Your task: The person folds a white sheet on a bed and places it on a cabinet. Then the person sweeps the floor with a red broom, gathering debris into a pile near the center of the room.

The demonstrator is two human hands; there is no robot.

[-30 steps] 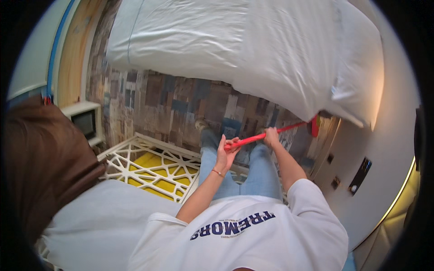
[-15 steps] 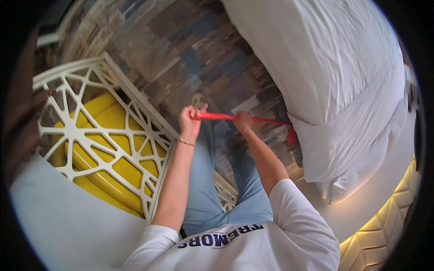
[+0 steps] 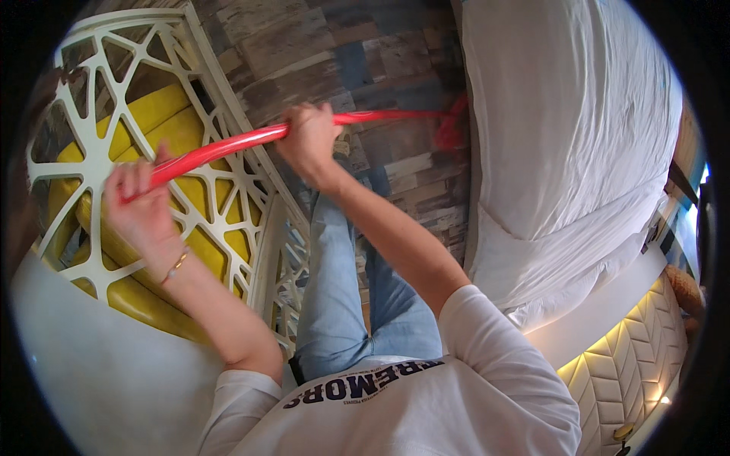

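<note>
Head view: both hands clench a long red handle [image 3: 251,138] that runs from nine o'clock toward one o'clock. The left hand [image 3: 141,205] has its grip on the near end, the right hand [image 3: 310,143] on the middle. The handle's red head [image 3: 450,125] sits on the wood-patterned floor [image 3: 380,68], touching the white bed [image 3: 563,137]. To work well, keep the hands well apart and stroke along the bed's edge. The white lattice chair [image 3: 152,99] with its yellow cushion crowds nine o'clock; open floor lies at twelve.

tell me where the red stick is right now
In the head view the red stick runs across the upper middle, gripped by the left hand and right hand, its far end by the white bed.
</note>
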